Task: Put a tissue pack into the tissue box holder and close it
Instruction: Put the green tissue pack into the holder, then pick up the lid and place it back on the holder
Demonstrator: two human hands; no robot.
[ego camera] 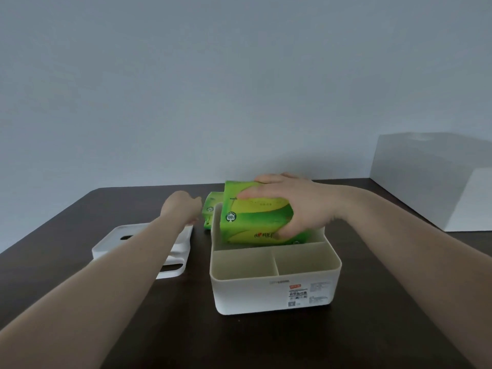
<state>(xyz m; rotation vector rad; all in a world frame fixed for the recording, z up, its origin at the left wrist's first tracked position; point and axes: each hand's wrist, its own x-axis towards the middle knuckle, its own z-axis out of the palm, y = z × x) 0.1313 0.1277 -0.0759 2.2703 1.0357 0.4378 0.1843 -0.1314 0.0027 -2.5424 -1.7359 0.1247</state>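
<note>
A white tissue box holder point(274, 294) stands open on the dark table, with two small front compartments and a long rear one. My right hand point(300, 203) grips a green tissue pack point(253, 217), tilted, its lower edge inside the rear compartment. A second green tissue pack point(209, 209) lies behind the holder's left corner. My left hand point(183, 206) hovers left of that pack, fingers loosely curled with nothing in them. The holder's white lid point(111, 242) lies flat to the left, partly under my left forearm.
A large white box point(431, 177) stands at the table's back right corner. A pale wall rises behind the table's far edge. Dark tabletop point(159, 328) shows in front of the holder and lid.
</note>
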